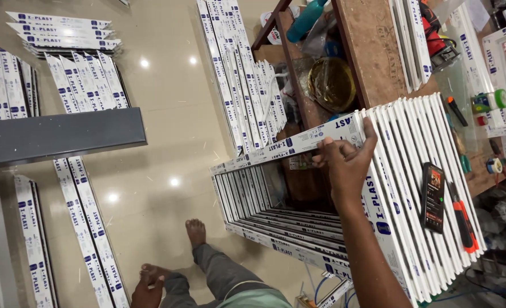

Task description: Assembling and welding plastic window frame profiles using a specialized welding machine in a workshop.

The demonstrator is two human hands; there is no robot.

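On the glossy tiled floor (167, 114) at near left, my left hand (145, 291) rests curled by my knee, holding nothing. To the right, my right hand (347, 162) pinches the top white plastic frame (287, 145), smooth and rectangular, on the stack of frames (418, 194) leaning against the wooden bench (373, 45).

The stacked window frames (412, 171) are white, their protective film dotted with a repeating dark-blue print, and the loose strips (87, 228) on the glossy beige floor (167, 114) carry the same white-and-blue pattern. On the frames lie a black phone (433, 197) (its screen glowing orange-red) and an orange-and-black cutter (464, 219). The workbench (373, 45) is reddish brown, with a teal bottle (305, 20) and green-capped tube (490, 101).
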